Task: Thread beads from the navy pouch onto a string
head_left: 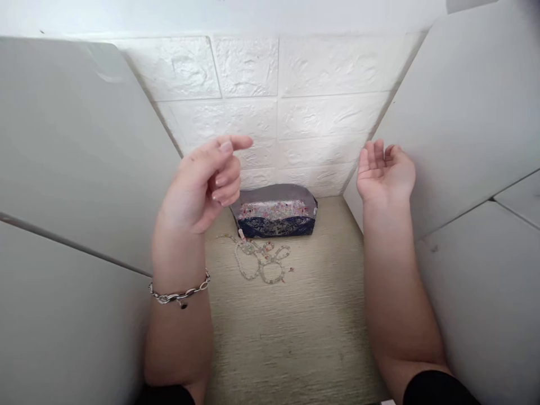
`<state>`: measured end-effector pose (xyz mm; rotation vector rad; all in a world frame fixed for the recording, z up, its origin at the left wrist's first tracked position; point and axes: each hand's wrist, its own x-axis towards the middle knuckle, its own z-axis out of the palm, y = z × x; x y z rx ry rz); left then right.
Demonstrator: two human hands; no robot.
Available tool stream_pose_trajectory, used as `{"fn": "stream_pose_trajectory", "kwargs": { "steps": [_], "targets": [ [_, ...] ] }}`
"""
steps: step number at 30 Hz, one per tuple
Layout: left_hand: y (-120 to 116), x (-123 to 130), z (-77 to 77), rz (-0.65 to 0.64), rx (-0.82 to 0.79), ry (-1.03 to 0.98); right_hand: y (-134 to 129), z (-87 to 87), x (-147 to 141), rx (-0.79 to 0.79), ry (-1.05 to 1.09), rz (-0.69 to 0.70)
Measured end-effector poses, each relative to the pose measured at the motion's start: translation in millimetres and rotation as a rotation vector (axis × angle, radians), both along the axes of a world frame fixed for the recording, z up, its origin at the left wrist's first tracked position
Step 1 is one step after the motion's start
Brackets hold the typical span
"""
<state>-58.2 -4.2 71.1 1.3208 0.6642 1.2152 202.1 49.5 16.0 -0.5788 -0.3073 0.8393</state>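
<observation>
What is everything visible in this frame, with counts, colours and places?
Container: one, navy and grey, near the wall.
Loose beads: many, clear, pink and red, in the container.
Beaded strands: count unclear, pale with reddish bits, before the container.
Work surface: one, beige, below.
Textured wall: one, white, behind.
Plain band: one, white, top.
Panels: count unclear, pale grey, both sides.
Bracelet: one, silver, left wrist.
Sleeves: two, black, bottom edge.
Forearms: two, bare, left and right.
Left hand: one, bare, above and left of the strands.
Right hand: one, bare, by the right panels.
</observation>
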Motion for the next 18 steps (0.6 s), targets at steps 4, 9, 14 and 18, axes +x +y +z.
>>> {"fn": "stream_pose_trajectory", "kwargs": {
  "steps": [4,9,14,18],
  "targets": [
    [6,-13,-5.4,-0.033,0.003,0.289,-4,5.0,-3,0.086,-0.061,0.019],
    [15,-18,-15.3,-0.088,-0.097,0.656,-21,18.7,-20,0.108,-0.183,0.161],
    [31,2,-31.8,0.114,-0.059,0.554,-26,14.7,-50,0.048,-0.824,0.399],
    [35,26,-40.1,0.025,-0.08,0.183,-19,-1.4,-80,0.05,-1.17,0.444]
  ]
}}
